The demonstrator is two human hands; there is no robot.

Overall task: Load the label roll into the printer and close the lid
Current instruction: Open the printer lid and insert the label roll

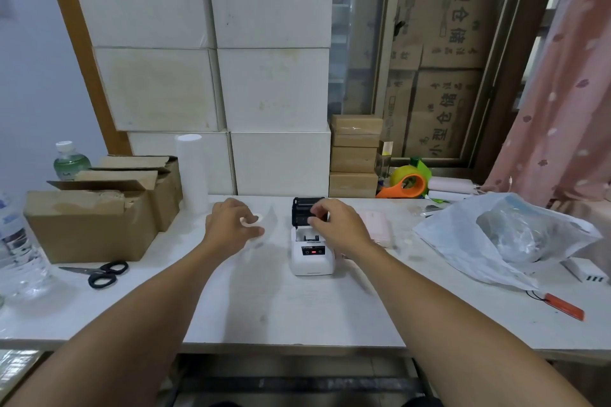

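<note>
A small white label printer (pixel 310 261) sits mid-table with its black lid (pixel 305 208) swung up and open at the back. Its paper bay looks empty. My right hand (pixel 337 225) reaches over the printer, with fingertips on the raised lid. To the printer's left, my left hand (pixel 231 225) holds a small white label roll (pixel 253 220) between fingers and thumb, just above the table. A red light shows on the printer's front panel.
Cardboard boxes (pixel 92 221) and black scissors (pixel 102 273) lie at the left, water bottles (pixel 16 241) at the far left. A plastic bag (pixel 489 241), an orange tape dispenser (pixel 405 187) and a white charger (pixel 585 271) are at the right. White boxes (pixel 274 89) stack behind.
</note>
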